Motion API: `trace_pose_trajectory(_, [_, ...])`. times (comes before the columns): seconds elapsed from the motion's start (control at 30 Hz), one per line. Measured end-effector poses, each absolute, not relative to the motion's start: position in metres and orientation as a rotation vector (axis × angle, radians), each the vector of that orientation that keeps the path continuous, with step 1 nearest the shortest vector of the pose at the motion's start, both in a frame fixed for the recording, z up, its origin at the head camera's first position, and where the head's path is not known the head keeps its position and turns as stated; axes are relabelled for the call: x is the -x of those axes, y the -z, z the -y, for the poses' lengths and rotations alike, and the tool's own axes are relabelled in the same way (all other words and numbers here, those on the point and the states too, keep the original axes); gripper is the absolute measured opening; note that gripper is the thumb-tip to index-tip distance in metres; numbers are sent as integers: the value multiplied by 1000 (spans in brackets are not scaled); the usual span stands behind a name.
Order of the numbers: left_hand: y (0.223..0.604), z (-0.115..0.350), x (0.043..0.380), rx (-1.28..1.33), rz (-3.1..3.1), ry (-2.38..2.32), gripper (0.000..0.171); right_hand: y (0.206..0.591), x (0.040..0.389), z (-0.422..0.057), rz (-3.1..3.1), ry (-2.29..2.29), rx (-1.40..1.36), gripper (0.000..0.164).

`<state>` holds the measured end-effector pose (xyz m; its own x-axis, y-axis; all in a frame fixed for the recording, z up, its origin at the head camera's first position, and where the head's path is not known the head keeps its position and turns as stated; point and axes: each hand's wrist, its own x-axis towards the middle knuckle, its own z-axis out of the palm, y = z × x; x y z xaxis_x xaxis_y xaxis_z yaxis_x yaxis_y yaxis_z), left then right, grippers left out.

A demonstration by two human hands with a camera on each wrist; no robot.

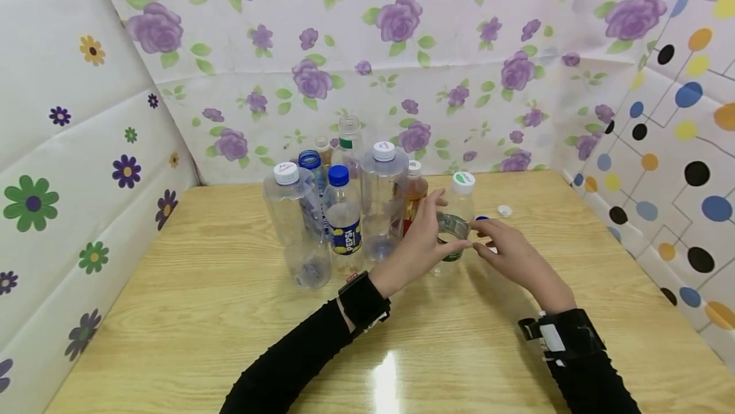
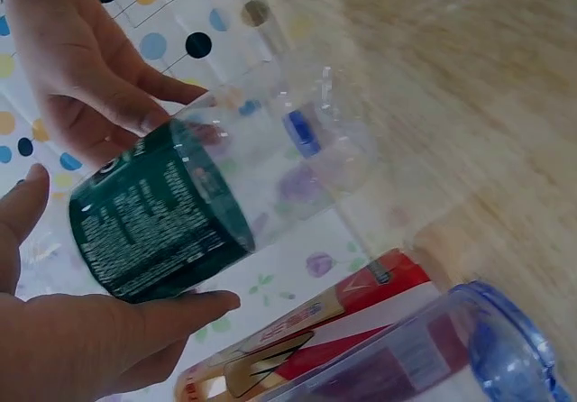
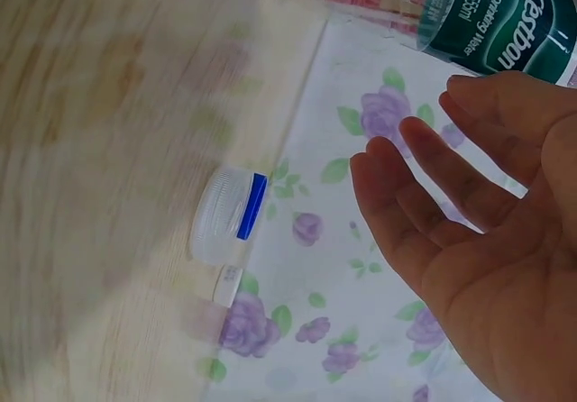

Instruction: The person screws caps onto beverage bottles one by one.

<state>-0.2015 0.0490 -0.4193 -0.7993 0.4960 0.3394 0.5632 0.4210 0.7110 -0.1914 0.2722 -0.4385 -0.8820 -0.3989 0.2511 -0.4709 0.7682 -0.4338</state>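
Bottle [image 1: 453, 226], green-labelled, white-capped, upright, nearer the right edge than the left of the tabletop [image 1: 459, 353]; left hand [image 1: 416, 245] wide around it, right hand [image 1: 519, 262] loosely spread beside; light, even pressure probably avoids denting.

Cestbon label [image 3: 509, 23] green, white-lettered; Pepsi cap [image 1: 339, 175] blue; backdrop [image 1: 356, 31] purple-flowered.

Two hands in play, and here's the bottle count: eight! Seven bottles [image 1: 347, 235] crowd left of and beyond the left hand [image 1: 410, 248], one bottle [image 1: 453, 226] sits between it and the right hand [image 1: 513, 258]. Fitted on top: four white lids [image 1: 286, 173], one blue lid [image 1: 339, 175]. Beyond the right hand, at least two loose: one white cap [image 1: 504, 211], one blue cap [image 1: 481, 217].
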Motion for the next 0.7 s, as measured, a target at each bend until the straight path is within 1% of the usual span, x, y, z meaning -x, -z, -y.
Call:
trace_pose_trajectory(0.23, [413, -48, 194, 977, 2621, 1301, 102, 442, 189, -275, 2814, -745, -694, 43])
trace_pose_trajectory(0.33, [407, -42, 180, 1033, 2514, 1136, 102, 444, 189, -275, 2806, -764, -707, 42])
trace_pose_trajectory(0.4, [400, -35, 164, 1108, 2370, 992, 101, 445, 189, -275, 2795, -786, -716, 41])
trace_pose_trajectory(0.47, [390, -24, 146, 1176, 2201, 890, 99, 446, 190, -274, 2786, -799, -726, 41])
trace_pose_trajectory(0.57, [368, 0, 118, 1256, 2010, 904, 94, 445, 192, -273, 2777, -794, -738, 41])
trace_pose_trajectory(0.7, [334, 46, 93, 1246, 1804, 1043, 76, 439, 193, -273, 2776, -778, -747, 40])
